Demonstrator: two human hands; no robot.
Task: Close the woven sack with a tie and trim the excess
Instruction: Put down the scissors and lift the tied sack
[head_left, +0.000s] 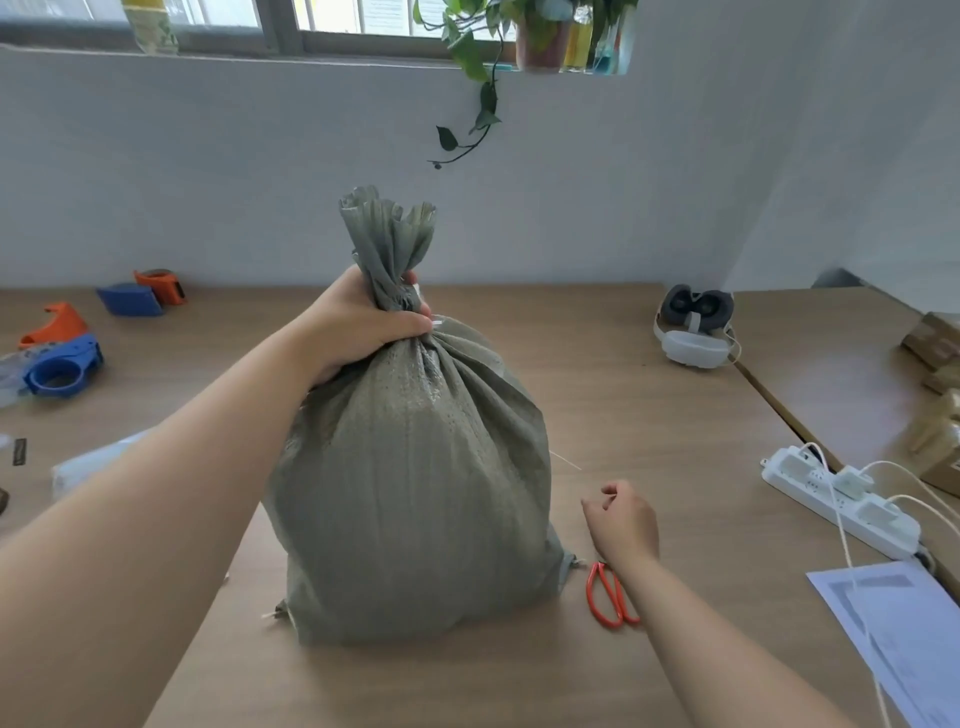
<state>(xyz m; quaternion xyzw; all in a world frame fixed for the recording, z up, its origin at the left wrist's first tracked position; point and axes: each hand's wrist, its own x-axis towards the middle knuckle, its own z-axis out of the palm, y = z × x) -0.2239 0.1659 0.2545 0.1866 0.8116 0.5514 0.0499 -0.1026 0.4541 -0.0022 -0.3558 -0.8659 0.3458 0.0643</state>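
A grey-green woven sack (415, 483) stands upright in the middle of the wooden table (649, 415). My left hand (358, 327) grips its gathered neck, and the ruffled mouth sticks up above my fist. A small white tie end (438, 324) shows at the neck beside my thumb. My right hand (621, 519) hovers low over the table to the right of the sack, fingers curled; a thin white strand (566, 461) lies just beyond it. Whether the fingers hold anything is unclear. Orange-handled scissors (608, 597) lie on the table under my right wrist.
Blue and orange tape dispensers (62, 358) lie at the left, two more (145, 293) further back. A VR headset (696, 327) sits at the back right. A white power strip (841, 499) with cables and a paper sheet (893, 623) occupy the right side.
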